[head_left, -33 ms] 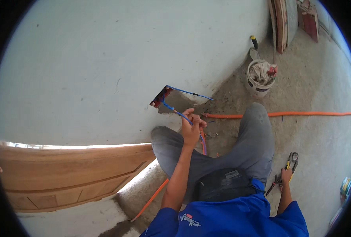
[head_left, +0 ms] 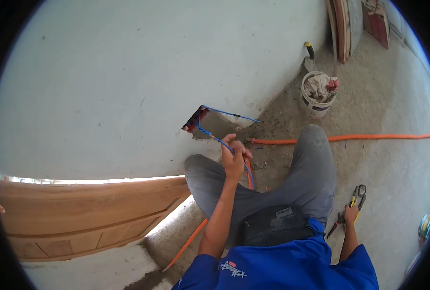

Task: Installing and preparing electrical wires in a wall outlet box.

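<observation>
From a red-edged box (head_left: 195, 120) in the wall come blue wires, one sticking out to the right with a dark band on it. Another blue wire (head_left: 222, 142), twisted near the box, runs down into my left hand (head_left: 234, 158). The fingers of that hand are bent around this wire, and its loose end hangs below toward my lap. Off to my right, my right hand (head_left: 351, 214) is closed over pliers (head_left: 358, 198) with yellow and dark parts, low by the floor. A tool with dark and red parts (head_left: 335, 226) shows beside the hand; my fingers partly hide both.
Orange conduit (head_left: 369, 137) crosses the floor past my knee, and more orange conduit (head_left: 188, 244) lies at lower left. A white bucket (head_left: 317, 99) with a cloth or sack stands by the wall, a trowel (head_left: 310, 55) beside it. A wooden panel (head_left: 89, 212) is at left.
</observation>
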`<state>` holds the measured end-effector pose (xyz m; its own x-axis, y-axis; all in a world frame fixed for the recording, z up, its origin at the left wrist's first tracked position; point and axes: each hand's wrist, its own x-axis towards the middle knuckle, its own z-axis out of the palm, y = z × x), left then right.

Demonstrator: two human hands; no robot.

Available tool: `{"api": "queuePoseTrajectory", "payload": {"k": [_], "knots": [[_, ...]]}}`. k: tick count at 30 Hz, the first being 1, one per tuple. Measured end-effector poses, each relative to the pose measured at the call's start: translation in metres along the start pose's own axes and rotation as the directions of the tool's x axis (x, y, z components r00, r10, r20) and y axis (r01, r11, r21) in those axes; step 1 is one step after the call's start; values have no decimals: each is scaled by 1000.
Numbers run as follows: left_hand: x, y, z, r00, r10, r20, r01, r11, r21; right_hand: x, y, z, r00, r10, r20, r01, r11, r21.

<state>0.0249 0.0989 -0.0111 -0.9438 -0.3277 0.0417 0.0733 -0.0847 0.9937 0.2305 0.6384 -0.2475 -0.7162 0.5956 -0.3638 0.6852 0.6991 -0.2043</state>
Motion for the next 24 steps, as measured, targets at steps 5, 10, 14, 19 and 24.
{"api": "queuePoseTrajectory", "payload": {"k": [5,10,14,19,24], "knots": [[-16,-4,25,995,5,-97,-4,1000,11,-2,-2,27,997,-47,-64,51,996,68],[-39,-12,44,992,-31,-121,34,999,24,-5,-15,39,1000,-5,-8,6,998,60],[-55,-12,54,996,-77,-41,80,995,64,1,-9,50,990,78,-118,-80,997,-10],[-48,20,23,923,-259,285,232,964,127,8,-26,19,997,72,5,-69,928,366],[-17,75,-90,937,-113,330,-80,852,518,-42,-201,-128,850,-515,-112,509,745,432]]}}
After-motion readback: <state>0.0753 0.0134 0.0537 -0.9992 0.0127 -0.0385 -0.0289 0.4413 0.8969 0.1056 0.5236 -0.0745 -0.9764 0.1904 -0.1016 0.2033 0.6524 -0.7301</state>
